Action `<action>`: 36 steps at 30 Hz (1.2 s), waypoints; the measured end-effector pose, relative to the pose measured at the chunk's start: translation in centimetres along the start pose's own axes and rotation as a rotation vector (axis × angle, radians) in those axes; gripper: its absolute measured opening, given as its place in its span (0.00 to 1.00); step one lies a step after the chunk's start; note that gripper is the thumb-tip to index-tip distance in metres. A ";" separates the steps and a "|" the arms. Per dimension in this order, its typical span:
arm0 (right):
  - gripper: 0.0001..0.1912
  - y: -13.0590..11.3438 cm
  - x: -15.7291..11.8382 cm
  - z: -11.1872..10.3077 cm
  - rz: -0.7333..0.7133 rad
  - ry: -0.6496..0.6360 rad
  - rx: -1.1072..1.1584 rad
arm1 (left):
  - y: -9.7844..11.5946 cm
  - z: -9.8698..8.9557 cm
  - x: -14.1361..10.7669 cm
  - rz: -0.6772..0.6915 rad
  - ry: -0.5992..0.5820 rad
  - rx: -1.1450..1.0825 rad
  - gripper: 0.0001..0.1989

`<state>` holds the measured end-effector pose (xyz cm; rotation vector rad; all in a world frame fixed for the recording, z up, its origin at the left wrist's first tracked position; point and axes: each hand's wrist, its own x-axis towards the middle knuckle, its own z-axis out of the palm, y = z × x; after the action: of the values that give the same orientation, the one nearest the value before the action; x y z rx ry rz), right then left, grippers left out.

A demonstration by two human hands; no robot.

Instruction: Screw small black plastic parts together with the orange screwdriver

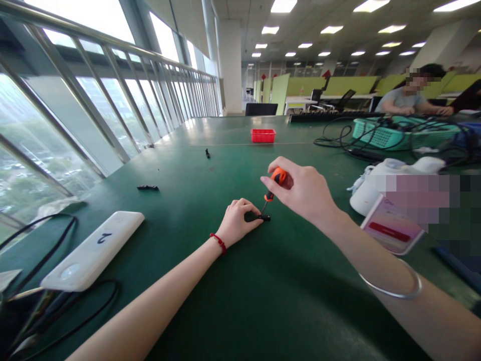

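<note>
My left hand (237, 221) rests on the green table (233, 296), fingers closed on a small black part (259, 217) that it pins to the surface. My right hand (302, 189) holds a short screwdriver (273, 184) with an orange and black handle, upright and slightly tilted, its tip down on the black part. A red string circles my left wrist and a thin metal bangle my right forearm.
A white power bank (92, 250) marked 2 with black cables lies at the left. Two small black pieces (148, 187) (207, 153) and a red tray (263, 135) lie farther off. A white device (376, 188), a teal basket (391, 133) and cables crowd the right. A seated person (408, 98) works at the far right.
</note>
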<state>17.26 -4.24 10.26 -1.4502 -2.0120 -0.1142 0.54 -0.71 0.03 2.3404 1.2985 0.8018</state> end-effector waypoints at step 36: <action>0.16 -0.6 -0.3 -0.5 0.021 -0.037 -0.033 | -0.2 0.2 0.0 0.014 -0.001 0.012 0.06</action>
<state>17.04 -4.88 10.66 -1.5041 -2.0326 -0.1122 0.56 -0.60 -0.21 2.3613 1.2910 0.7996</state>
